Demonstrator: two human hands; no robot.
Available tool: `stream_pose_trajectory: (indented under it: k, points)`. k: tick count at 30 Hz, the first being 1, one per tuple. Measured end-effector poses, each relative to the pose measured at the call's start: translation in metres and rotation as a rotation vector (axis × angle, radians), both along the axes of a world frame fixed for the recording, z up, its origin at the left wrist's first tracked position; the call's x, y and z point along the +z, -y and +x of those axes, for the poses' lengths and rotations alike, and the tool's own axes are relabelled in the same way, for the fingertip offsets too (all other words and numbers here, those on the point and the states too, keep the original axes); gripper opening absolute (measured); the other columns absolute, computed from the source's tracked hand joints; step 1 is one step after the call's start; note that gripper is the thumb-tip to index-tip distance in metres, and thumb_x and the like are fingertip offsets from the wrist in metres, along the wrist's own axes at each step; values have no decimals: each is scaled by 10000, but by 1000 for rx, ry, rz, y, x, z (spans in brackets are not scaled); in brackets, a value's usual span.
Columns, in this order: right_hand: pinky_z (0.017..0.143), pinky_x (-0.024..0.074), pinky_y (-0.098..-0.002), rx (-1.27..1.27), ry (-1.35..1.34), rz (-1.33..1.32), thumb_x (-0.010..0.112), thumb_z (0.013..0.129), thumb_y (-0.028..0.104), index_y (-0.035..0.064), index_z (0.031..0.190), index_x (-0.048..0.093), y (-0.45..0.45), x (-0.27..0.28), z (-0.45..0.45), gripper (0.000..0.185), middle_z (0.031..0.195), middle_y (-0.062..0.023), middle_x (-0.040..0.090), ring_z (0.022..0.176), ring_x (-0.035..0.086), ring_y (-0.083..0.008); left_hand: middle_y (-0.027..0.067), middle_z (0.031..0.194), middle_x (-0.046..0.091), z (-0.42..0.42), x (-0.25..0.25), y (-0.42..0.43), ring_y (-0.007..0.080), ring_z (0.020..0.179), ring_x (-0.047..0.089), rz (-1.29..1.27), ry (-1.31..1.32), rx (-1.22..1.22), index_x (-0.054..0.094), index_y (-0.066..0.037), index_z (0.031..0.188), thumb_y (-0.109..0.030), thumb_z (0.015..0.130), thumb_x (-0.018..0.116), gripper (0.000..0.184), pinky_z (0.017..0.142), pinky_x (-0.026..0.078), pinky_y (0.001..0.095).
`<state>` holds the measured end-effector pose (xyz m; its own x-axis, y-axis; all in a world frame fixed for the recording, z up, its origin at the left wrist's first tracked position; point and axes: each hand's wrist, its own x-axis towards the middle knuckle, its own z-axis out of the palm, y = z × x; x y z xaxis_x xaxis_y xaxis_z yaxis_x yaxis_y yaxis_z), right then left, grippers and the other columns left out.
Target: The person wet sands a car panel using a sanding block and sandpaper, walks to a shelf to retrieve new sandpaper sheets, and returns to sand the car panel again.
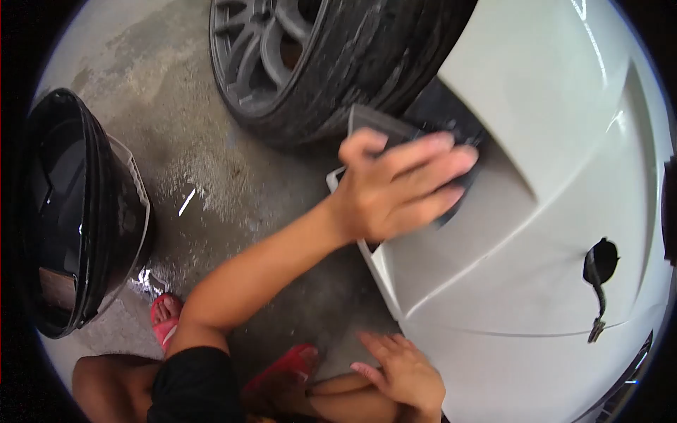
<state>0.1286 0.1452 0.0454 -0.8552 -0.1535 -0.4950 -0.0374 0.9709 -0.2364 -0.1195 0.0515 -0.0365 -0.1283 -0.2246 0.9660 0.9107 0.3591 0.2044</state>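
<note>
My left hand point(402, 185) reaches across to the white car body panel point(465, 275) beside the wheel. Its fingers press over a dark, wet-looking flat sheet point(458, 123), partly hidden beneath them and slightly blurred. I cannot make out what the sheet is made of. Low in the view, my right hand point(403, 372) is close to the panel's lower edge, fingers loosely apart and nothing in them. Whether it touches the panel I cannot tell.
A grey-spoked wheel point(264, 56) with a black tyre point(367, 63) is just beyond my left hand. To the left stands a black bucket point(116, 218) of dark water, with a brown block point(58, 289) inside. A cable point(598, 296) hangs from the panel's hole. The concrete floor point(204, 162) is wet.
</note>
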Motion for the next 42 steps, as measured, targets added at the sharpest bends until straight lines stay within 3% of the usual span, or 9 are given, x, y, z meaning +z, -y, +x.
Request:
stream_pose_trajectory:
  k: [4, 8, 13, 18, 21, 27, 33, 36, 42]
  points:
    - [928, 525, -443, -36, 27, -119, 714, 950, 351, 36, 1328, 621, 4, 2, -3, 500, 1222, -167, 697, 1046, 647, -384, 85, 1244, 742, 27, -33, 4, 228, 1209, 642, -93, 87, -57, 627, -179, 1069, -188, 917, 629, 153, 982, 275, 444]
    - [825, 556, -395, -92, -344, -139, 745, 929, 189, -2, 1235, 664, -2, 3, -15, 370, 1051, -162, 730, 880, 694, -315, 40, 1292, 726, 87, -60, 20, 181, 1201, 654, -72, 294, -94, 637, -208, 1118, -202, 953, 635, 166, 1026, 254, 430]
    - [631, 536, -276, -536, -978, -252, 742, 918, 47, -45, 1067, 712, 17, -1, -48, 178, 769, -92, 707, 654, 659, -153, 153, 1336, 683, 90, -43, 48, 281, 1208, 615, 56, 401, -175, 641, -203, 1133, -154, 932, 655, 207, 984, 298, 427]
    - [572, 498, -238, -542, -1231, -281, 730, 954, 76, -54, 1046, 707, 46, 6, -122, 161, 719, -83, 681, 605, 608, -74, 287, 1408, 585, 75, -43, 57, 380, 1205, 600, 141, 444, -269, 565, -145, 1167, -178, 913, 750, 316, 1005, 350, 444]
    - [557, 485, -237, -623, -1278, -241, 725, 969, 119, -39, 1018, 724, 66, 21, -147, 165, 678, -69, 678, 579, 602, -65, 303, 1424, 570, 68, -36, 58, 379, 1225, 593, 186, 451, -285, 518, -136, 1210, -209, 943, 742, 356, 1051, 337, 448]
    - [521, 450, -231, -657, -1243, -38, 702, 998, 213, -3, 873, 743, 72, 31, -174, 253, 603, -54, 669, 517, 603, -92, 260, 1400, 611, 56, -37, 56, 344, 1169, 621, 310, 448, -274, 593, -150, 1160, -183, 914, 742, 290, 958, 315, 404]
    - [513, 458, -242, -649, -1271, -43, 723, 982, 197, -1, 852, 734, 72, 24, -174, 237, 584, -55, 659, 517, 621, -97, 311, 1419, 571, 57, -41, 67, 381, 1250, 579, 212, 516, -306, 519, -112, 1197, -152, 930, 747, 353, 1082, 326, 449]
    - [516, 468, -246, -646, -1240, -14, 739, 970, 192, -3, 835, 725, 72, 20, -171, 238, 581, -60, 659, 520, 637, -109, 246, 1397, 620, 50, -44, 58, 327, 1172, 623, 323, 470, -294, 602, -141, 1140, -160, 881, 770, 309, 964, 316, 403]
    - [525, 488, -269, -642, -1142, 24, 754, 954, 192, -6, 806, 710, 67, 11, -163, 251, 574, -80, 656, 517, 654, -146, 249, 1395, 621, 50, -49, 60, 330, 1182, 623, 317, 482, -299, 603, -127, 1153, -132, 865, 780, 339, 988, 324, 390]
